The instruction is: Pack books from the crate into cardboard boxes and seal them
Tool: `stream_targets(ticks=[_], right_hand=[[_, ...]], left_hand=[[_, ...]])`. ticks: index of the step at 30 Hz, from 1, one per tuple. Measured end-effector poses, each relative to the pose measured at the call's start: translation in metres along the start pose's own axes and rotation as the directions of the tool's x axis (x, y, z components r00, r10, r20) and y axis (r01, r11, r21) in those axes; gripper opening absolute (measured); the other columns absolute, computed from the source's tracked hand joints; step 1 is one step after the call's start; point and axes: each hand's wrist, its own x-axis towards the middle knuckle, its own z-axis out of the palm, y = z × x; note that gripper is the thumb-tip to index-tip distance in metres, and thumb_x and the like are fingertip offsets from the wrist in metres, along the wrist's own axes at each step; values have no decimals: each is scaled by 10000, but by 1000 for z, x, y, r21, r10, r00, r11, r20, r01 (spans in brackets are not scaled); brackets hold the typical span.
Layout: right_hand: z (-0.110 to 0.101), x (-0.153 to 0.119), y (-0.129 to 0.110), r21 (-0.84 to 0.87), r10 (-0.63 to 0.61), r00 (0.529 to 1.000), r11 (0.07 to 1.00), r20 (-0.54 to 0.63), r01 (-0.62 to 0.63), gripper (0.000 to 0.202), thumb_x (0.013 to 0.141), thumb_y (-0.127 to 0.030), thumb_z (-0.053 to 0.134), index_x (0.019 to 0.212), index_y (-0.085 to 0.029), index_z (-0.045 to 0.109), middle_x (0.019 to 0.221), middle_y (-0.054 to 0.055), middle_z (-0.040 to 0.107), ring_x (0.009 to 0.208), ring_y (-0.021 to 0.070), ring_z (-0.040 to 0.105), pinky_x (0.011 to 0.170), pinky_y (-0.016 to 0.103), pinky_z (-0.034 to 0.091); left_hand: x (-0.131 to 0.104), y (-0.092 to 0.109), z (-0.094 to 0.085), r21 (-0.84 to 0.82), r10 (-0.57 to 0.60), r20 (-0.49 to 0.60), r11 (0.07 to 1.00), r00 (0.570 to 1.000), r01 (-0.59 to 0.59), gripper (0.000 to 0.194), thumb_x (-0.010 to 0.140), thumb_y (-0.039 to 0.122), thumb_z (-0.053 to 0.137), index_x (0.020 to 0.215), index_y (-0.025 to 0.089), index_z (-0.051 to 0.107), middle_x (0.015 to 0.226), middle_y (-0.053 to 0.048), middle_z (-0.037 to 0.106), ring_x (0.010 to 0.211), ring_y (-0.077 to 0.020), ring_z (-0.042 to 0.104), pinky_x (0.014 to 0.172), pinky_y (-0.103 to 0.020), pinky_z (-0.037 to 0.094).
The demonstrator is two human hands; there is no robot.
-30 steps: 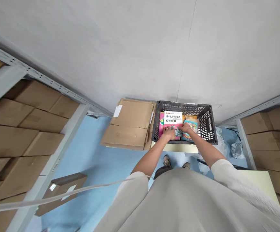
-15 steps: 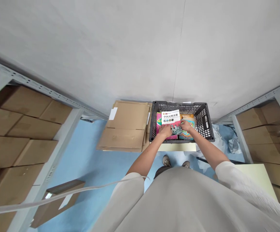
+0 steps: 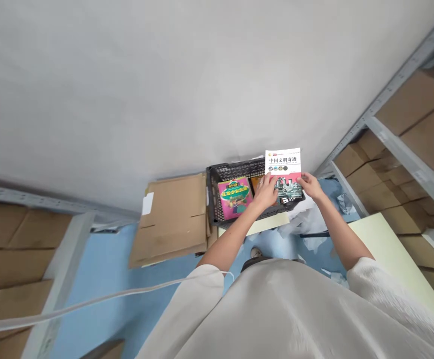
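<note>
A white and pink paperback book (image 3: 283, 172) is raised over the right side of a black plastic crate (image 3: 212, 199). My right hand (image 3: 310, 186) grips its right edge, thumb on the cover. My left hand (image 3: 266, 193) lies on the book's lower left, its fingers stretched out and apart over the cover. In the left of the crate lies a pink book (image 3: 235, 197) with a green title patch. An orange book (image 3: 255, 182) shows only in part behind my left hand and the held book.
Flattened cardboard boxes (image 3: 175, 214) are stacked left of the crate. Shelves with brown cartons (image 3: 374, 184) stand on both sides. Crumpled plastic (image 3: 307, 219) and a pale yellow board (image 3: 385, 244) are at the right. A white cord (image 3: 127, 295) crosses the lower left.
The white and pink book has come up and right, out of the crate, with both hands following it. The pink book is now uncovered. The view has turned to the right.
</note>
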Motion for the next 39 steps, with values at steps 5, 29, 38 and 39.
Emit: stream_targets(ticks=[5,29,38,39], right_hand=[[-104,-54,16,-23,-1,983,1000,-181,-3,564,800,-674,773,1121,-218,688,918,89,816,841,264,747,725,362,593],[-289,-382,289,292,665,316,637,-676,-714,144,834,-295,679,818,-226,804,876,66,815,894,253,758,776,299,559],[-292,-393,314,507,733,98,554,-673,-661,346,784,-236,715,1110,-208,826,1143,96,838,1096,267,773,973,356,594],[-291,-393,314,519,735,84,550,-673,-654,371,794,-231,703,1145,-203,820,1209,106,828,1142,267,766,999,358,590]], left_hand=[[31,86,50,-67,175,61,983,983,-171,607,1028,251,570,1630,242,493,1797,-133,336,1647,-404,312,1345,-615,321],[-7,308,427,-404,372,746,912,552,-68,622,811,142,750,1431,145,700,1533,-175,623,1458,-338,602,1293,-430,428],[12,317,471,-354,397,835,918,382,-180,583,868,182,689,1450,144,688,1585,-182,593,1528,-331,528,1326,-416,361],[13,316,474,-324,380,851,923,362,-207,591,877,192,677,1466,140,673,1598,-187,585,1535,-335,520,1323,-423,359]])
